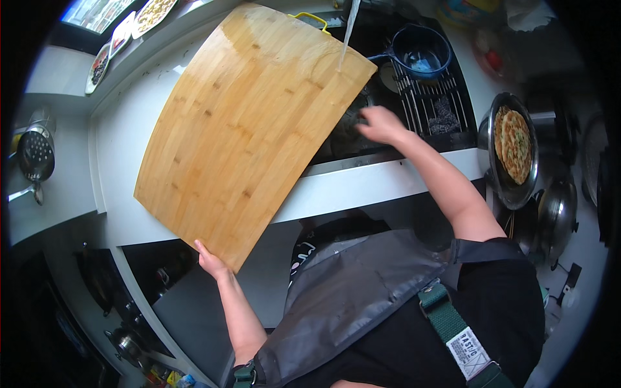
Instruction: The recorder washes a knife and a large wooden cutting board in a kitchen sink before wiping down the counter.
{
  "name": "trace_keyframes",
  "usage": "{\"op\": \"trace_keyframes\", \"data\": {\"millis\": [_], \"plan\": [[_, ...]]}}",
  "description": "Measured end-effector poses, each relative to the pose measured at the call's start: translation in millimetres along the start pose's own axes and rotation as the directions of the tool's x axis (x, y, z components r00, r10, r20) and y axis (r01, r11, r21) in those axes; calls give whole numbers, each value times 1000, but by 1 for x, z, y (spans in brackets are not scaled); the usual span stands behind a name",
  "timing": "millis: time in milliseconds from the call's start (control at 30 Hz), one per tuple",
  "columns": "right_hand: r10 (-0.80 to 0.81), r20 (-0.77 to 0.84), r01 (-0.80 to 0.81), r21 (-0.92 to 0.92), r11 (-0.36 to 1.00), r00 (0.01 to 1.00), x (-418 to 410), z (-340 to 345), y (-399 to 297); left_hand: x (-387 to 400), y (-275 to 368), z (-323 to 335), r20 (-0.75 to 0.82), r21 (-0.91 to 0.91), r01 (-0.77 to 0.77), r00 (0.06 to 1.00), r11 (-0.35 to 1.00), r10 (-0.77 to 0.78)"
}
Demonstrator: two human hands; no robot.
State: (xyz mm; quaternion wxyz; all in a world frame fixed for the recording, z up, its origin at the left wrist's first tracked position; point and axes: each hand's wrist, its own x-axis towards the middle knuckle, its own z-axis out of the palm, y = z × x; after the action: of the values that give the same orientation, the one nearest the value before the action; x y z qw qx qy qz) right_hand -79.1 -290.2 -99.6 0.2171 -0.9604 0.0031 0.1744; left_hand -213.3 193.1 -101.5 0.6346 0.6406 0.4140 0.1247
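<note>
My left hand grips the near end of a large bamboo cutting board, thumb on its upper face. The board lies at a slant across the white counter and the left part of a dark sink. A stream of water falls on the board's far right corner, and its far end looks wet. My right hand hovers over the sink, beside the board's right edge. Its fingers are curled and blurred, so whether they hold anything is hidden.
A blue saucepan and a dark scouring pad rest on a metal rack over the sink. On the right, flatbreads fill a steel bowl. Plates of food line the sill, and a skimmer hangs at left.
</note>
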Motion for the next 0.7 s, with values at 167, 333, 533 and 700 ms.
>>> {"op": "trace_keyframes", "data": {"millis": [167,333,533,700], "plan": [[-242,194,294,-317,902,951,86,186,120,3,5,26,60,38,6,998,999,-9],[99,522,-64,-84,994,847,64,70,34,3,-7,-2,13,0,-20,1000,1000,20],[161,-148,15,780,626,976,-24,-49,7,-3,3,7,4,-17,-10,1000,1000,10],[-28,-613,453,552,700,789,-50,-54,-75,-9,1,3,6,6,3,1000,1000,-3]]}}
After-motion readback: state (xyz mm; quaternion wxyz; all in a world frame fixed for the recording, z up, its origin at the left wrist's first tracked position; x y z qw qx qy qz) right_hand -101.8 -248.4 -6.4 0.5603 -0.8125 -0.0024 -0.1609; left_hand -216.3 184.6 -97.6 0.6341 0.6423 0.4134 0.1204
